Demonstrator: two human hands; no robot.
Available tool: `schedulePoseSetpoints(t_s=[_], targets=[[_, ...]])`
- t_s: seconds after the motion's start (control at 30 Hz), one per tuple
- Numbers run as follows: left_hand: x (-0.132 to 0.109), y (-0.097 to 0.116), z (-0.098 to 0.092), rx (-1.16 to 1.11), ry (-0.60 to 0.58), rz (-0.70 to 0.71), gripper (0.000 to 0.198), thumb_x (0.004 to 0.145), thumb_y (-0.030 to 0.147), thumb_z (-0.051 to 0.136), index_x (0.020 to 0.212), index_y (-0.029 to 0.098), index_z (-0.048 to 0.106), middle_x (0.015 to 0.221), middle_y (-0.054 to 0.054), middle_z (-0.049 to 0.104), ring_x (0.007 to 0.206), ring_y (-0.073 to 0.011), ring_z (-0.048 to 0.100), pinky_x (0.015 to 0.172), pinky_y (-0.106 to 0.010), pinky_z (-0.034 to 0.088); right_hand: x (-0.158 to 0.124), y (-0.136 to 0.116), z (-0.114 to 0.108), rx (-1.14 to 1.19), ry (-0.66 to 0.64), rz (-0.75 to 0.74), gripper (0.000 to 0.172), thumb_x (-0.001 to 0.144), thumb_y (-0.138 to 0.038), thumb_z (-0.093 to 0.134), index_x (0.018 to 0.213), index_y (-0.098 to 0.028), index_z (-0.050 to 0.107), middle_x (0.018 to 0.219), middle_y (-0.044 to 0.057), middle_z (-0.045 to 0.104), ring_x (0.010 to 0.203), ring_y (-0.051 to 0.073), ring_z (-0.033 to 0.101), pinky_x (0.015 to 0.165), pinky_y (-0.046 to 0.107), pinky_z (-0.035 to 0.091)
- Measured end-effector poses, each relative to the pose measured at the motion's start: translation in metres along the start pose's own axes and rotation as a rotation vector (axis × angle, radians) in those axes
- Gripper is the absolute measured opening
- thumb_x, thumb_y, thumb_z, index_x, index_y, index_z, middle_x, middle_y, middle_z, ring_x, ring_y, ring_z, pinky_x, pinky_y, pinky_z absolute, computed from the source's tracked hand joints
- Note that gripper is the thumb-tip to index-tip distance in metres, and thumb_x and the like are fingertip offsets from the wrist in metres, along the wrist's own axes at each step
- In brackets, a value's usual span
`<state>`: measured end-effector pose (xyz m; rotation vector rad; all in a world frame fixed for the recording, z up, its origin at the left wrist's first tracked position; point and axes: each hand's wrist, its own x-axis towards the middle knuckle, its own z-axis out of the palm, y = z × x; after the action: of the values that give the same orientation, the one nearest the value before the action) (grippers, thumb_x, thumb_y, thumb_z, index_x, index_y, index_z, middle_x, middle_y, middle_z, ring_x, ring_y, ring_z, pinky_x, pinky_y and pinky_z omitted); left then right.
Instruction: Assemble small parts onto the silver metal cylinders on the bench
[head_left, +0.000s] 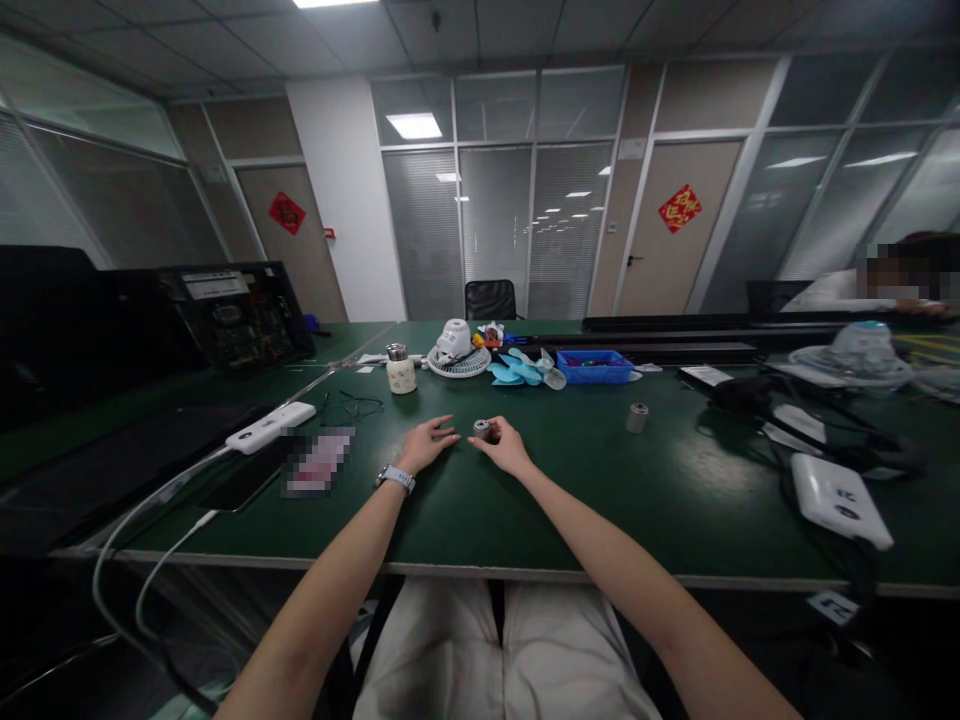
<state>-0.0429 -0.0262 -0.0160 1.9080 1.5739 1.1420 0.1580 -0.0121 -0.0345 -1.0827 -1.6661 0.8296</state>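
big green table [570, 520] here, both hands above it. left hand [427, 446] is fairly wide, holding nothing, just beside the right hand [507, 448], which has a small metal cylinder [481, 428] between thumb and fingers. can't tell if it's off the tabletop. looks like the gripping step to me, so the next move probably calls for a steady pinch.

From where I stand I count two metal cylinders [481, 430] [637, 418], the seated person's two hands [426, 446] [510, 447], one wristwatch [396, 479], one blue tray [596, 377], one cream bottle [402, 377] — and, beyond, two doors [304, 265] [675, 265], two red diamond signs [287, 213] [679, 208].
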Motion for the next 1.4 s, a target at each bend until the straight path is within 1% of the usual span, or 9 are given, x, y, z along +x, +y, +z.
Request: schedulePoseSetpoints(t_s=[0.1, 0.2, 0.37, 0.5, 0.6, 0.77, 1.0, 1.13, 1.4], targets=[[-0.002, 0.006, -0.002, -0.019, 0.106, 0.002, 0.047, 0.078, 0.049, 0.061, 0.115, 0.019, 0.064, 0.111, -0.011, 0.069, 0.106, -0.0241, 0.063, 0.091, -0.033, 0.046, 0.002, -0.008, -0.006, 0.206, -0.022, 0.095, 0.029, 0.071, -0.025, 0.072, 0.097, -0.019, 0.060, 0.099, 0.006, 0.069, 0.094, 0.020, 0.064, 0.089, 0.037, 0.049], [-0.004, 0.009, -0.004, 0.006, 0.204, -0.012, 0.043, 0.085, 0.050, 0.048, 0.104, 0.017, 0.069, 0.109, -0.011, 0.069, 0.103, -0.0242, 0.063, 0.090, -0.033, 0.046, 0.003, -0.017, -0.019, 0.506, -0.060, 0.285, 0.014, 0.084, -0.023, 0.057, 0.096, -0.016, 0.060, 0.097, 0.008, 0.070, 0.095, 0.020, 0.066, 0.090, 0.036, 0.049], [-0.005, 0.011, -0.005, 0.048, 0.170, -0.029, 0.052, 0.088, 0.057, 0.036, 0.095, 0.019, 0.072, 0.103, -0.009, 0.071, 0.097, -0.0249, 0.063, 0.086, -0.034, 0.046, 0.000, -0.026, -0.044, 0.849, -0.203, 0.511, 0.030, 0.097, -0.032, 0.033, 0.095, -0.017, 0.058, 0.100, 0.009, 0.069, 0.088, 0.016, 0.067, 0.082, 0.033, 0.052], [-0.006, 0.014, -0.004, 0.045, 0.137, -0.056, 0.062, 0.088, 0.061, 0.028, 0.090, 0.018, 0.072, 0.097, -0.009, 0.072, 0.091, -0.0245, 0.064, 0.083, -0.034, 0.046, -0.001, -0.027, -0.049, 1.004, -0.172, 0.641, 0.028, 0.098, -0.033, 0.033, 0.095, -0.017, 0.056, 0.088, 0.006, 0.068, 0.074, 0.013, 0.065, 0.071, 0.028, 0.053], [-0.007, 0.015, -0.004, 0.032, 0.137, -0.067, 0.062, 0.088, 0.061, 0.028, 0.087, 0.018, 0.072, 0.097, -0.009, 0.072, 0.091, -0.0242, 0.064, 0.083, -0.033, 0.046, -0.001, -0.028, -0.049, 1.035, -0.160, 0.674, 0.023, 0.096, -0.033, 0.038, 0.098, -0.017, 0.054, 0.080, 0.005, 0.065, 0.068, 0.013, 0.062, 0.061, 0.025, 0.051], [-0.008, 0.015, -0.004, 0.020, 0.140, -0.058, 0.063, 0.087, 0.062, 0.028, 0.085, 0.018, 0.072, 0.094, -0.008, 0.072, 0.089, -0.0230, 0.064, 0.083, -0.032, 0.046, -0.002, -0.029, -0.049, 1.010, -0.165, 0.673, 0.011, 0.091, -0.020, 0.045, 0.096, -0.016, 0.054, 0.080, 0.005, 0.065, 0.062, 0.012, 0.059, 0.055, 0.022, 0.048], [-0.008, 0.014, -0.004, 0.016, 0.134, -0.062, 0.062, 0.087, 0.062, 0.029, 0.083, 0.018, 0.071, 0.091, -0.008, 0.073, 0.088, -0.0224, 0.065, 0.083, -0.032, 0.046, -0.003, -0.029, -0.049, 1.085, -0.201, 0.662, 0.007, 0.091, -0.020, 0.045, 0.096, -0.019, 0.050, 0.100, 0.007, 0.067, 0.071, 0.013, 0.062, 0.060, 0.025, 0.049], [-0.007, 0.012, -0.003, 0.018, 0.125, -0.055, 0.061, 0.087, 0.062, 0.030, 0.083, 0.017, 0.071, 0.090, -0.008, 0.073, 0.086, -0.0219, 0.066, 0.081, -0.031, 0.046, -0.005, -0.035, -0.053, 1.182, -0.236, 0.671, 0.016, 0.093, -0.030, 0.041, 0.096, -0.019, 0.052, 0.108, 0.007, 0.066, 0.078, 0.014, 0.064, 0.066, 0.027, 0.049], [-0.007, 0.012, -0.002, 0.055, 0.124, -0.042, 0.060, 0.087, 0.060, 0.030, 0.082, 0.018, 0.071, 0.085, -0.007, 0.073, 0.082, -0.0216, 0.066, 0.076, -0.031, 0.046, 0.000, -0.031, -0.059, 1.270, -0.263, 0.764, 0.029, 0.094, -0.038, 0.042, 0.109, -0.017, 0.055, 0.093, 0.006, 0.068, 0.070, 0.012, 0.062, 0.067, 0.027, 0.048]])
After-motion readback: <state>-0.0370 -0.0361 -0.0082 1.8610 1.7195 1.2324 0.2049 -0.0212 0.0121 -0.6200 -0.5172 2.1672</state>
